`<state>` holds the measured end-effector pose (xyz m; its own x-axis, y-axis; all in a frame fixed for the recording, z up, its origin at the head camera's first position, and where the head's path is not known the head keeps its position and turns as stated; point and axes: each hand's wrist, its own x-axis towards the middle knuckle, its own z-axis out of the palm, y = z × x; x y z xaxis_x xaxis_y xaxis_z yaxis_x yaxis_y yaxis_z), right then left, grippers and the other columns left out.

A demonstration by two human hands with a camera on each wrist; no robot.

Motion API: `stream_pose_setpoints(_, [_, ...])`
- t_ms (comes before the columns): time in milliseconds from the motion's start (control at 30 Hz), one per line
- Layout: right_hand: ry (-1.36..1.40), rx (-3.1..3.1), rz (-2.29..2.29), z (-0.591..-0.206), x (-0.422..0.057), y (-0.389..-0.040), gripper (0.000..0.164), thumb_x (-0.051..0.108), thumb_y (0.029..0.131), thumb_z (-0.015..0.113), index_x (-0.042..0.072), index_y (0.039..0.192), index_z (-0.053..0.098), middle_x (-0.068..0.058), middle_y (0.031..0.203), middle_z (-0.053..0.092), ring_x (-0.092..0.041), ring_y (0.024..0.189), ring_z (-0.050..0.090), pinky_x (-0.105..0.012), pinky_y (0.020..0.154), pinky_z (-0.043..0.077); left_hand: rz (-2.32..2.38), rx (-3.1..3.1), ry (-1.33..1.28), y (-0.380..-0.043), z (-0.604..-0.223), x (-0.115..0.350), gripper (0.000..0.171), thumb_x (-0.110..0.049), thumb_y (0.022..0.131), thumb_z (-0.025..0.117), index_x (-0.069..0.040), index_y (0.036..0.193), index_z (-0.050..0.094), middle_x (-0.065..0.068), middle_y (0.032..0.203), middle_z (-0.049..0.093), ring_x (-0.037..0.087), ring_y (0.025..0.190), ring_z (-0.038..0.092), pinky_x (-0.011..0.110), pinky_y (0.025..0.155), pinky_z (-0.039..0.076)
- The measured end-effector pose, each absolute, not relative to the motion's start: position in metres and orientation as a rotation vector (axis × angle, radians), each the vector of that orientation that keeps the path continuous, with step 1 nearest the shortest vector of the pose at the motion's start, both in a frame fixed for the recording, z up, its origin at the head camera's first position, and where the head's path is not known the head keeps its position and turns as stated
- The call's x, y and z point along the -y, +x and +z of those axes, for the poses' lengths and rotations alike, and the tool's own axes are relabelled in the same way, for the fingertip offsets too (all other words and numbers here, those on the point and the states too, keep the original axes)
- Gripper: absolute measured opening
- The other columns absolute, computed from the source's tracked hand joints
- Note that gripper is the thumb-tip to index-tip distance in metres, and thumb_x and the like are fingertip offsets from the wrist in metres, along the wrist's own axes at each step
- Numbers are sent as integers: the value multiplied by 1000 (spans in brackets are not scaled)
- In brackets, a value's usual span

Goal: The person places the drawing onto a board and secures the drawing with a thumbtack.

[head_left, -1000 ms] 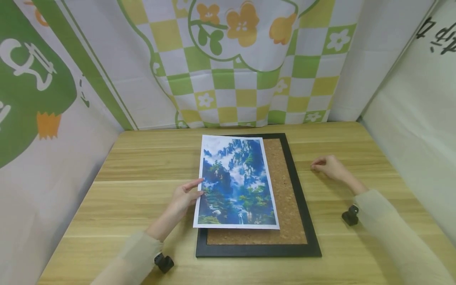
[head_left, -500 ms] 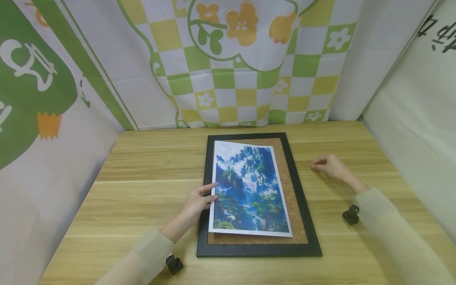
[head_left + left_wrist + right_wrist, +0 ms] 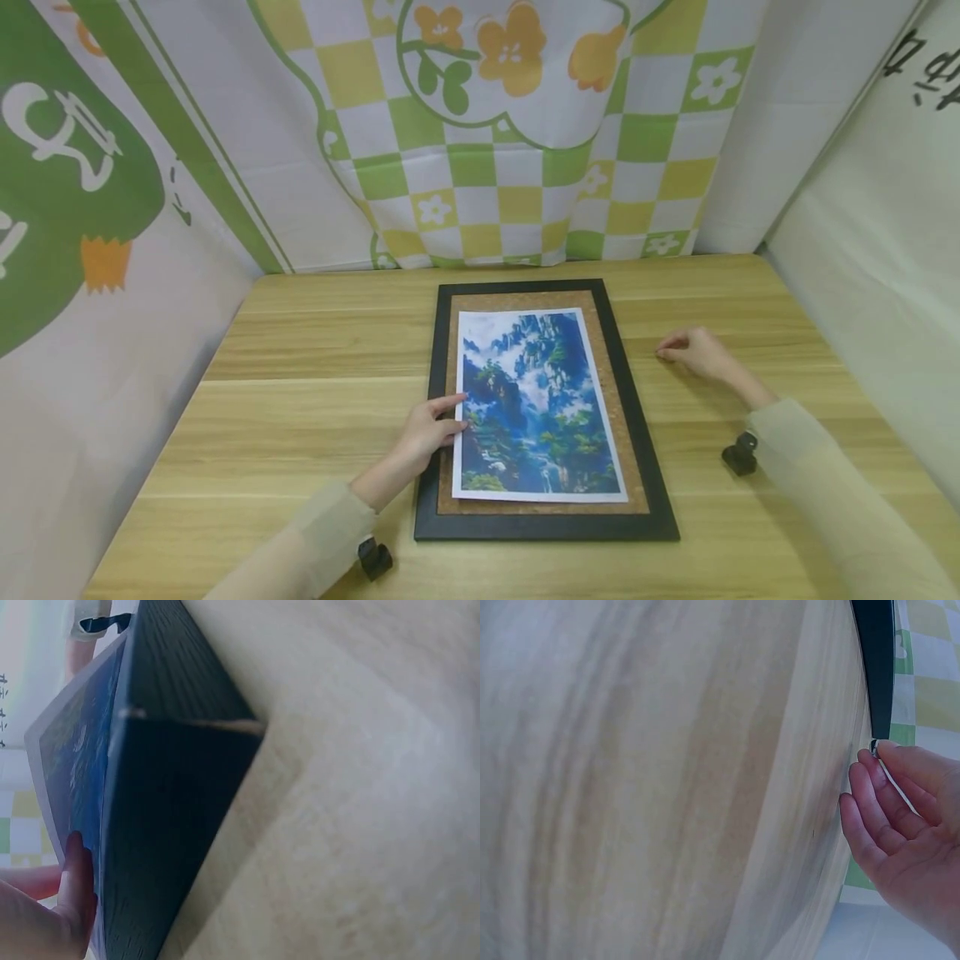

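Observation:
My left hand (image 3: 426, 433) holds a printed landscape picture (image 3: 536, 408) by its left edge, two fingertips showing on its white margin. The picture lies over a cork board (image 3: 547, 507) with a black frame (image 3: 547, 527), slightly lower than centred, a strip of cork showing all round. In the left wrist view the picture's far corner tilts up over the frame's side. Right of the board, my right hand (image 3: 697, 352) stays low over the table. Its thumb and forefinger pinch a small shiny metal piece (image 3: 874, 748), its kind mostly hidden by the fingertips.
The board lies on a wood-grain table (image 3: 300, 350). Behind it hangs a green and yellow checked cloth (image 3: 495, 192) with flowers. White printed cloth walls (image 3: 885, 250) close off the sides. Each wrist wears a small black camera (image 3: 741, 454).
My left hand has moved the picture right and toward me, from overhanging the frame's left side to over the cork, and brought it lower. The right hand has stayed almost still.

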<state>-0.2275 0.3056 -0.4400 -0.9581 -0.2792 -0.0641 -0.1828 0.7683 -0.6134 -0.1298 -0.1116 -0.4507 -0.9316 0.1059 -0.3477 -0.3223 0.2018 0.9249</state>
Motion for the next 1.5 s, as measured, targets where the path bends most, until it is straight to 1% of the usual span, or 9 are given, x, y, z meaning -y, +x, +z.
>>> stream_pose_setpoints(200, [-357, -2789, -954, -440, -305, -226, 20, 7, 87, 58, -10, 97, 64, -23, 90, 66, -12, 63, 52, -22, 54, 43, 1724, -2209, -123, -129, -450, 111, 45, 6, 84, 54, 1, 129, 49, 24, 126, 50, 8, 67, 57, 24, 62, 49])
stream_pose_setpoints(367, [-350, -2796, -949, -439, -304, -225, 20, 7, 86, 59, -10, 96, 64, -23, 89, 66, -10, 61, 51, -22, 54, 43, 1721, -2233, -59, -129, -451, 110, 46, 9, 83, 54, 6, 128, 47, 26, 119, 52, 15, 76, 63, 23, 62, 48])
stream_pose_setpoints(500, [-361, -2808, -935, -439, -304, -225, 19, 8, 86, 60, -9, 95, 65, -23, 91, 66, -12, 68, 54, -24, 62, 45, 1713, -2255, -22, -129, -453, 108, 46, 10, 82, 55, 8, 127, 46, 27, 122, 51, 21, 81, 64, 24, 63, 50])
stream_pose_setpoints(767, [-392, -2824, -930, -439, -303, -224, 18, 6, 86, 59, -8, 94, 65, -24, 93, 66, -27, 82, 60, -40, 75, 49, 1599, -2378, 43, -130, -453, 106, 47, 8, 82, 58, 5, 127, 48, 25, 128, 46, 21, 79, 62, 28, 63, 51])
stream_pose_setpoints(900, [-399, -2829, -940, -439, -302, -223, 18, 6, 86, 59, -8, 94, 65, -25, 94, 65, -35, 87, 60, -48, 80, 47, 1555, -2429, 57, -130, -452, 104, 47, 7, 81, 60, 3, 126, 50, 24, 128, 44, 15, 71, 58, 25, 57, 48])
stream_pose_setpoints(1067, [-390, -2820, -946, -440, -303, -224, 18, 7, 87, 59, -8, 94, 65, -26, 96, 65, -38, 90, 59, -51, 82, 46, 1521, -2463, 121, -131, -453, 104, 49, 4, 80, 62, 5, 127, 48, 25, 126, 44, 8, 56, 48, 19, 48, 41])
stream_pose_setpoints(1267, [-389, -2814, -945, -440, -304, -225, 18, 7, 87, 59, -8, 95, 65, -25, 96, 65, -35, 88, 60, -47, 80, 47, 1434, -2542, 225, -131, -450, 104, 51, 1, 78, 65, 8, 127, 48, 25, 116, 46, 8, 51, 43, 19, 44, 39])
stream_pose_setpoints(1367, [-374, -2800, -942, -440, -304, -224, 20, 9, 88, 59, -8, 96, 65, -24, 95, 65, -26, 81, 59, -38, 73, 49, 1340, -2610, 280, -131, -447, 104, 51, -2, 78, 67, 8, 125, 50, 21, 105, 50, 9, 55, 44, 19, 46, 40])
stream_pose_setpoints(1500, [-335, -2760, -950, -438, -305, -224, 24, 12, 90, 57, -9, 101, 63, -23, 95, 65, -16, 70, 53, -26, 62, 44, 1142, -2730, 349, -132, -441, 105, 51, -11, 78, 71, 6, 122, 53, 13, 89, 49, 12, 59, 43, 20, 48, 39])
